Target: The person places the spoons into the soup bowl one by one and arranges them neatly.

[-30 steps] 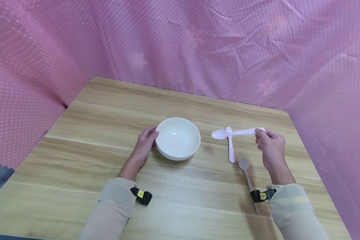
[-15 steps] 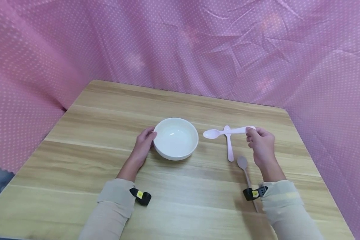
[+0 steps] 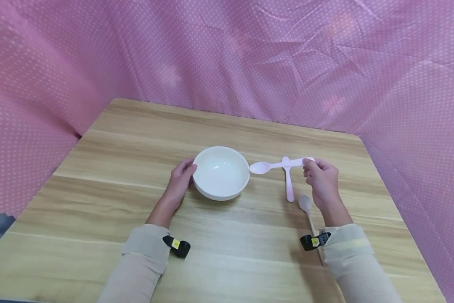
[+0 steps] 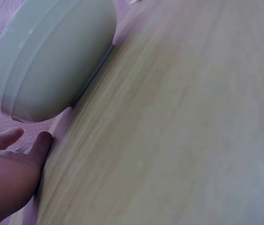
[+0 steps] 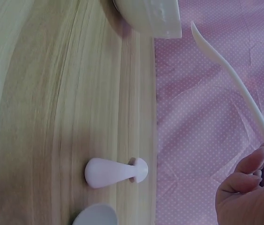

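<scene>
- Left hand [image 3: 180,179]: grip clamped on the left rim of the white bowl [image 3: 221,174], upright on the counter [image 3: 227,265].
- Right hand [image 3: 323,183]: grip clamped on the handle end of the raised spoon [image 3: 292,163]; tip near bowl's right rim.
- Second spoon [image 3: 289,186], grey spoon [image 3: 305,203]: lying on counter.
</scene>
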Demonstrator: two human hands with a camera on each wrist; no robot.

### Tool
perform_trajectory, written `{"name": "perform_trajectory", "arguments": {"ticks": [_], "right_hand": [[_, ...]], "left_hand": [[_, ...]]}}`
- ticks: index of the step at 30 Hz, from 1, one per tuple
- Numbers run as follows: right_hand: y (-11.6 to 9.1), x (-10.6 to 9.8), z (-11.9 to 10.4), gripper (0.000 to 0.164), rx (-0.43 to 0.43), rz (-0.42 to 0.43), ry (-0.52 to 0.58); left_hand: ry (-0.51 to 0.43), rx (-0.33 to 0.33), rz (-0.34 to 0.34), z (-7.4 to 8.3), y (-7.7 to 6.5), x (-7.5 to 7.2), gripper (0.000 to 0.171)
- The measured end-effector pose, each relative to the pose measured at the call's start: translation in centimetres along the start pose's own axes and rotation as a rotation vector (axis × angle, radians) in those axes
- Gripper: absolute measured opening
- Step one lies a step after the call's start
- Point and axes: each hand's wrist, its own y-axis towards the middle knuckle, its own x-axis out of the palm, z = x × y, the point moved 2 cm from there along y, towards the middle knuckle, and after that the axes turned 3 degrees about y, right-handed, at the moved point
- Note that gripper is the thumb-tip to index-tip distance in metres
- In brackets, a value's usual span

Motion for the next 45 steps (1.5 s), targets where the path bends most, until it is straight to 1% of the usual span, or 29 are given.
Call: {"name": "perform_trajectory", "arguments": {"ticks": [4, 12, 23, 29, 36, 45], "right_hand": [[0.0, 0.3, -0.1, 0.014, -0.005, -0.006, 0.002], [0.0, 0.9, -0.1, 0.015, -0.006, -0.029, 0.023], [0.5, 1.7, 0.7, 0.017, -0.007, -0.030, 0.034], [0.5, 2.4, 1.2, 0.018, -0.011, -0.028, 0.003], [0.7, 2.7, 1.6, 0.017, -0.003, -0.017, -0.028], [0.7, 3.3, 2.0, 0.018, -0.011, -0.008, -0.082]], "left_hand": [[-0.005, 0.009, -0.002, 0.3, 0.2, 0.0, 0.051], [0.000, 0.008, -0.002, 0.8, 0.3, 0.0, 0.051], [-0.003, -0.006, 0.000, 0.4, 0.4, 0.0, 0.051], [-0.017, -0.005, 0.009, 0.2, 0.4, -0.1, 0.049], [-0.020, -0.011, 0.000, -0.1, 0.4, -0.1, 0.049], [-0.021, 0.019, -0.007, -0.2, 0.2, -0.2, 0.050]]}}
